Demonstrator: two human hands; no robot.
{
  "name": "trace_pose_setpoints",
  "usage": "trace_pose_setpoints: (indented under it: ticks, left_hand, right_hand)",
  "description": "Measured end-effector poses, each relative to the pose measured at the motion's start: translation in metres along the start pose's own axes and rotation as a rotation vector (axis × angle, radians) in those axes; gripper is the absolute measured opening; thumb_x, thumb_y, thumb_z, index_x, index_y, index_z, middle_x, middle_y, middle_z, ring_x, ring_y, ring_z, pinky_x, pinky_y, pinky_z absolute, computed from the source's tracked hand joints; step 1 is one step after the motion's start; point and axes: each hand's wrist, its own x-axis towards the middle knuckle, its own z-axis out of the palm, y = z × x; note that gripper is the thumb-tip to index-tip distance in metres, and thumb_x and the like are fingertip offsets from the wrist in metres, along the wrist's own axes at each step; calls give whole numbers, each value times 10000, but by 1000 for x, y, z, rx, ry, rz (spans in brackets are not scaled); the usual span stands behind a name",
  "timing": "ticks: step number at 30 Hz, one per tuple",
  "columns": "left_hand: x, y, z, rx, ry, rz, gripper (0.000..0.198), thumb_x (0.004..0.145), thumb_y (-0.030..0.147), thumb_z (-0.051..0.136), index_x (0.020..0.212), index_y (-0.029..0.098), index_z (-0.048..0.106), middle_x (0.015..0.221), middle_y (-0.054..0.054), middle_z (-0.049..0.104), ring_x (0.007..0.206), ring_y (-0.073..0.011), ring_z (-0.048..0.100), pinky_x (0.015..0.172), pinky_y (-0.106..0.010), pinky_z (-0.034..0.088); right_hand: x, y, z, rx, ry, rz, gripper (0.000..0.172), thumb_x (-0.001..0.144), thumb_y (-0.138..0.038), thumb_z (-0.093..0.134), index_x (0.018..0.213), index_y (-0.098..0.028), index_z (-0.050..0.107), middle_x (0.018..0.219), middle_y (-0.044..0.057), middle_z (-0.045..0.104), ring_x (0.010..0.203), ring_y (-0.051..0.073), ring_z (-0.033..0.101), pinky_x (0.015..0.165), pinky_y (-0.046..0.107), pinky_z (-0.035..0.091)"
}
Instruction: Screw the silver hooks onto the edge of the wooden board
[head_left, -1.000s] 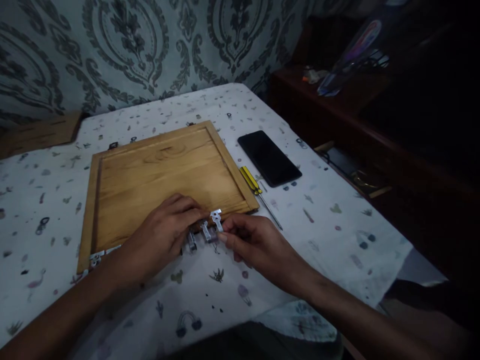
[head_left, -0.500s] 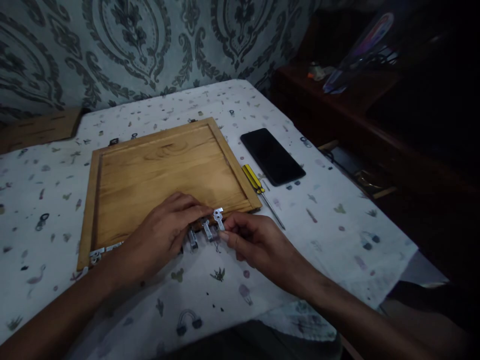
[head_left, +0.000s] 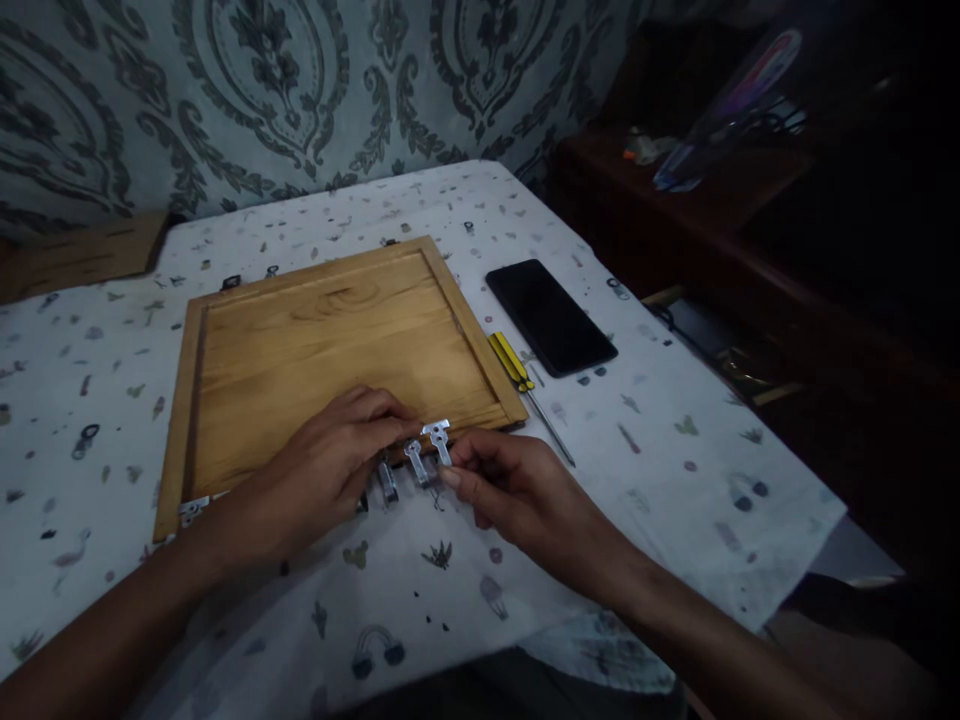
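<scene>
Silver bracket (head_left: 439, 440), its wider head pointing away from the person, long axis near-to-far, is pinched by the right hand (head_left: 510, 480) at the wooden panel's (head_left: 337, 335) near edge, the left hand's (head_left: 334, 450) grip unclear, on a cloth-covered worktop (head_left: 645, 520) beneath patterned wallpaper (head_left: 285, 90).

the panel (head_left: 337, 340) is grained wood, faintly glossy; the brackets (head_left: 442, 448) glint at me like metal; over there the cardboard (head_left: 90, 255) looks matt.
</scene>
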Motion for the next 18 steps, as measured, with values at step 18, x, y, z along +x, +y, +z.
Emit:
trace_pose_setpoints:
  ticks: [18]
  left_hand:
    - [-4,1,8,64,22,39,367,982,104,490,1296,225,637,1082,-46,666,1014,-201,591,868,-347,499]
  right_hand:
    - [-2,4,3,-55,50,-46,208,915,-314,599,747,-195,570,607,-53,512,512,79,463,465,195,399]
